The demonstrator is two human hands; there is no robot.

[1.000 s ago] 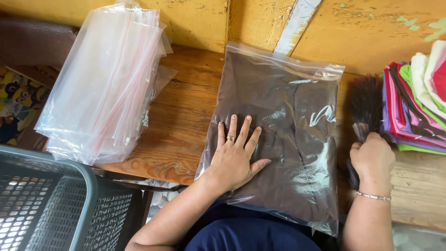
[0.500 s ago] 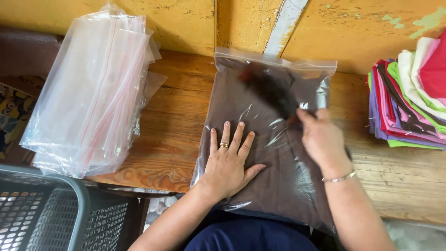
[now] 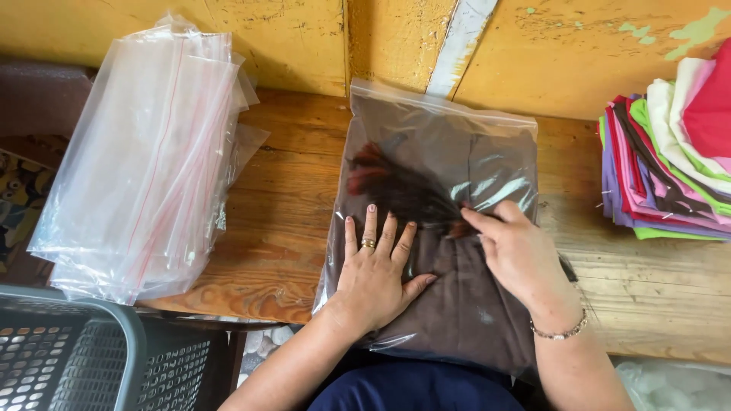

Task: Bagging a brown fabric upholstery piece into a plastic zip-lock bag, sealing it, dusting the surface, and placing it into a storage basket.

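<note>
Left hand (image 3: 375, 278): fingers spread flat, palm down on the clear bag (image 3: 442, 228), gripping nothing; it has stayed pressed on the lower half of the bag through the last second. A ring sits on one finger.

Right hand (image 3: 518, 255): fingers partly curled, tips pinching at the base of a dark feathery tuft (image 3: 400, 190) with reddish ends. A second ago this hand was off at the right edge of the bag with the tuft beside the cloth stack; now the tuft lies over the middle of the bag, pointing up-left. Cannot tell whether the tuft is inside the plastic or on top of it.

Bag contents: folded dark brown cloth (image 3: 464, 312), filling most of the bag. Judged: the add-on piece is now placed with the packed cloth.

Surface (image 3: 282, 228): worn wooden bench. Stack of empty clear bags (image 3: 145, 167) at left, well apart. Pile of folded coloured cloth (image 3: 670, 160) at right. Grey plastic basket (image 3: 68, 358) lower left. Yellow painted wall (image 3: 266, 38) behind.
</note>
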